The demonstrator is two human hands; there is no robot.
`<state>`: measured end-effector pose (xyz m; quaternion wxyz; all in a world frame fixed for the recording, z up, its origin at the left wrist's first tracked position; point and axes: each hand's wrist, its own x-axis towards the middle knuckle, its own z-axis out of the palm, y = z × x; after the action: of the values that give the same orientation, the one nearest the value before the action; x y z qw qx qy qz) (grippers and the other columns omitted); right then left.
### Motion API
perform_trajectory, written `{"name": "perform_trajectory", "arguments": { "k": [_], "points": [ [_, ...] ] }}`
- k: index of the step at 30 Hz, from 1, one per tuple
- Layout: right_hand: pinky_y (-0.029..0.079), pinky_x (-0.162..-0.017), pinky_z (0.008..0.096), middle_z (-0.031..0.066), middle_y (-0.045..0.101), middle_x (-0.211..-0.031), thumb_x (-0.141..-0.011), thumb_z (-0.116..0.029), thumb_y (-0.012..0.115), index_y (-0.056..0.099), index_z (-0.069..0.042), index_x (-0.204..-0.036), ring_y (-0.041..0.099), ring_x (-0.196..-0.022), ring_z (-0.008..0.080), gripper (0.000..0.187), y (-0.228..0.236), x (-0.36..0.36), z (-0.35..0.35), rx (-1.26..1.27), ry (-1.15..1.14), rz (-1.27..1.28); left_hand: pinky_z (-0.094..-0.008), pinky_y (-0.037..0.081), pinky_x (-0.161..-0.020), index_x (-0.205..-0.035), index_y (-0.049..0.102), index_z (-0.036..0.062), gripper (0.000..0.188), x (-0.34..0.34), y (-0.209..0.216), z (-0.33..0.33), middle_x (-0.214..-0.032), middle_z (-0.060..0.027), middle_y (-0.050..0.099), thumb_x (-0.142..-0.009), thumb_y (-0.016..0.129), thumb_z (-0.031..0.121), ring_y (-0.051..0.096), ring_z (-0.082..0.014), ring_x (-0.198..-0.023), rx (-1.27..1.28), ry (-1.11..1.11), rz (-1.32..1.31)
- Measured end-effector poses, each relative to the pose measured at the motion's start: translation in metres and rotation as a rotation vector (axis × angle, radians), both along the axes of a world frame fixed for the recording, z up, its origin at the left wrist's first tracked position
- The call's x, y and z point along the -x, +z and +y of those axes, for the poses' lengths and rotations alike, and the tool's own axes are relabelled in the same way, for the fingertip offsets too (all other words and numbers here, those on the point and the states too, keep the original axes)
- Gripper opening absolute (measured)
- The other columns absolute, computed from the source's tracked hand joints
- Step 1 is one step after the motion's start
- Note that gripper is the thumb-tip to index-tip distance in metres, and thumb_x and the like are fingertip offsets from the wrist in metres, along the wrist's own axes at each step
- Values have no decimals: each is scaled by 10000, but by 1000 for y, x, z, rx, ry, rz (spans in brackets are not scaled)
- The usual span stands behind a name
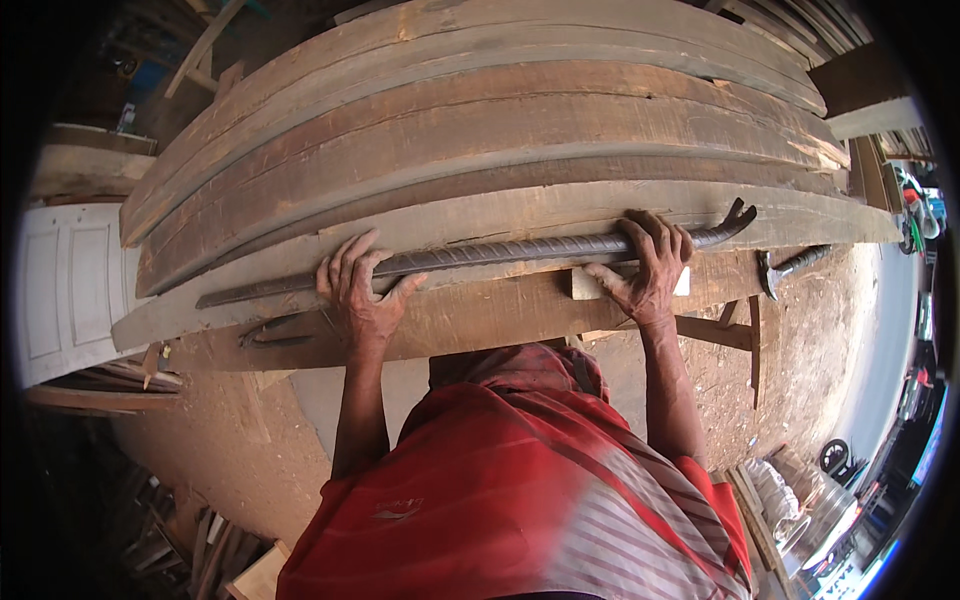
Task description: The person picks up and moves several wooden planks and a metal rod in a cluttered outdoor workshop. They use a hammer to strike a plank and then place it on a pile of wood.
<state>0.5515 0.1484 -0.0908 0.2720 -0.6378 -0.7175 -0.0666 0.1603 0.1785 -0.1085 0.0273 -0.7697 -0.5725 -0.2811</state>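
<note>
Crowbar (pixel 500 251): ribbed steel, forked end rightward, lying along the plank (pixel 540 212).
Left hand (pixel 360 287): fingers closed over the crowbar.
Right hand (pixel 655 265): gripping the crowbar near its fork, thumb at the pale wooden block (pixel 582 288).
Red shirt (pixel 450 545): small emblem (pixel 396 514), faint lettering.

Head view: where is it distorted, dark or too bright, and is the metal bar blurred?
Head view: the long brown wooden planks bow into arcs, and the corners go black; head view: bluish-white glare at the lower right rim, lower left dim; head view: the dark ribbed metal pry bar looks fairly sharp.
</note>
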Motion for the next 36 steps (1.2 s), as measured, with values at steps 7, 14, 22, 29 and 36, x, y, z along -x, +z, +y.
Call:
{"name": "perform_trajectory", "arguments": {
  "k": [7,14,22,29,36],
  "points": [
    [319,-1069,466,23,668,-1248,-725,-568,834,689,-171,-1170,574,-1194,251,614,-1,-3,5,33,60,20,-515,366,-1045,-1061,671,140,602,-2,4,-2,-1188,-41,627,-637,912,494,566,-301,-1151,22,64,-14],
    [338,-1038,471,33,682,-1241,-725,-563,831,699,-159,-1143,598,-1170,266,596,-6,0,1,3,38,26,-512,370,-1025,-1060,665,138,597,-2,2,-3,-1099,-40,624,-622,931,445,567,-296,-1108,29,60,-23],
    [355,-1010,445,31,697,-1121,-700,-580,832,704,-123,-1056,619,-1074,243,593,-6,-3,11,-13,47,45,-512,356,-1004,-1047,658,143,570,1,3,7,-1058,-36,620,-675,893,506,560,-293,-1061,47,30,-4],
    [367,-994,442,38,694,-1109,-709,-554,830,697,-79,-1034,619,-1026,240,591,31,6,31,-20,46,42,-483,339,-1005,-1066,648,169,562,4,22,25,-1044,-24,623,-677,900,488,567,-282,-1048,-14,17,-57],
    [379,-1002,438,43,688,-1161,-725,-494,861,692,-89,-1106,623,-1074,247,581,57,14,119,-228,71,59,-497,363,-1011,-1161,642,136,580,12,64,106,-1087,-50,635,-758,870,483,573,-301,-1103,-182,28,-67]
  ]
}}
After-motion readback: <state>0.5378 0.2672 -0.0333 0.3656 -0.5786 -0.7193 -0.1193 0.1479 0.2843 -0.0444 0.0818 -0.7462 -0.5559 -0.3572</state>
